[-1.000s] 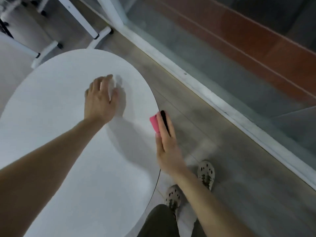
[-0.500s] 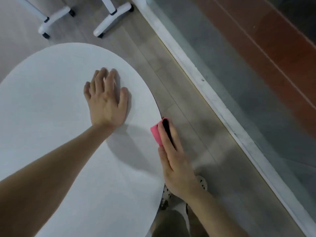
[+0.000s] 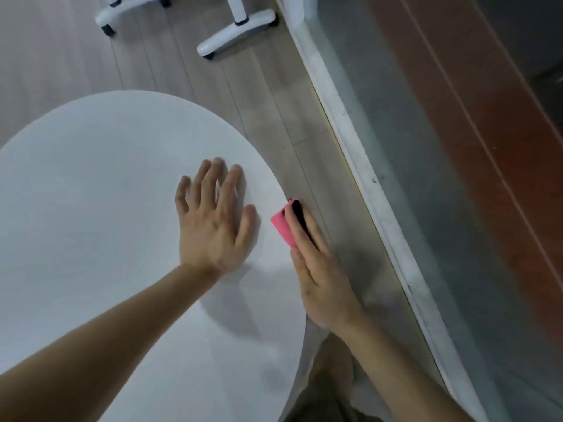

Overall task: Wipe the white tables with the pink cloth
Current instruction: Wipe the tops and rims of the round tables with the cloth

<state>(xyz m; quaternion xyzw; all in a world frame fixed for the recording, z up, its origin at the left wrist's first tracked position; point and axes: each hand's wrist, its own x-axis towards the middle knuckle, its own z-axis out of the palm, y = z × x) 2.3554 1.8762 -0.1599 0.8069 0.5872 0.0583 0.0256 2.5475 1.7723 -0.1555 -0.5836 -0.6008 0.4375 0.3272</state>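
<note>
Head view, my only camera: I look steeply down from above the table's near right edge, close over the table point(image 3: 100, 208), facing its far edge, with floor point(image 3: 268, 117) and chair legs point(image 3: 234, 35) beyond.

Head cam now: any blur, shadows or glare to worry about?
Head view: dim, flat light, no glare on the round white tabletop; left hand fingers slightly motion-blurred; soft shadow under that arm; pink cloth in the right hand reads clearly; wide-angle bends the edges.

The left hand point(image 3: 213, 220) lies flat, palm down, its 5 fingers spread. The right hand point(image 3: 320, 269) stands on its edge, fingers straight and together, pressing against a folded pink cloth point(image 3: 283, 228).
</note>
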